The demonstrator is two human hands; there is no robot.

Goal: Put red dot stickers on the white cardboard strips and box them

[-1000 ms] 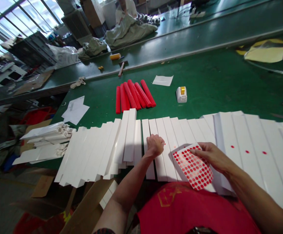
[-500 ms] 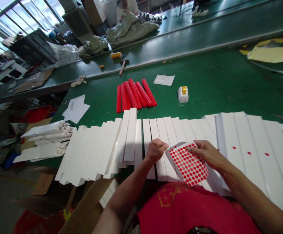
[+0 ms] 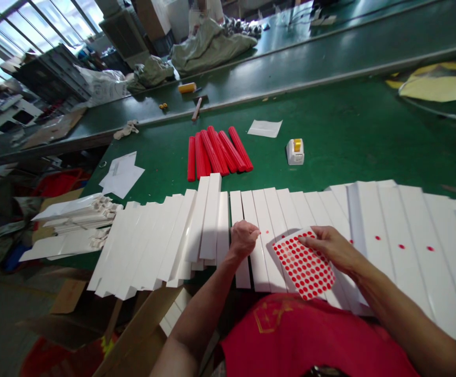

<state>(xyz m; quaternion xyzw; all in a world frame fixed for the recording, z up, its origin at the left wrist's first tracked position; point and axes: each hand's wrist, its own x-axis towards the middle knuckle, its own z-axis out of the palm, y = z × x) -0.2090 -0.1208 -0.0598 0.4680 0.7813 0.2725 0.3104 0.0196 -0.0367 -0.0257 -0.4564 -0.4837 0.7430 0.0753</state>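
White glossy strips point(image 3: 279, 209) lie side by side across the green workbench point(image 3: 349, 115), overlapping in a long row. My left hand point(image 3: 243, 240) rests curled on one strip, its fingertips close to a small red dot sticker point(image 3: 267, 231) on the neighbouring strip. My right hand point(image 3: 330, 247) pinches the edge of a sheet of red dot stickers point(image 3: 303, 264) above the strips. Farther right, several strips each carry one red dot point(image 3: 401, 246). Nothing shows between my left fingertips.
A bundle of red bars point(image 3: 216, 152), a white tape dispenser point(image 3: 294, 152) and loose paper point(image 3: 264, 128) lie beyond the strips. More white strips point(image 3: 74, 220) are stacked at left. A cardboard box point(image 3: 141, 335) sits below the bench edge. A co-worker point(image 3: 202, 15) is at a far bench.
My left hand has shifted left along the strips, leaving the small red dot uncovered to its right. The sticker sheet stays in my right hand, nearly unmoved since half a second ago.
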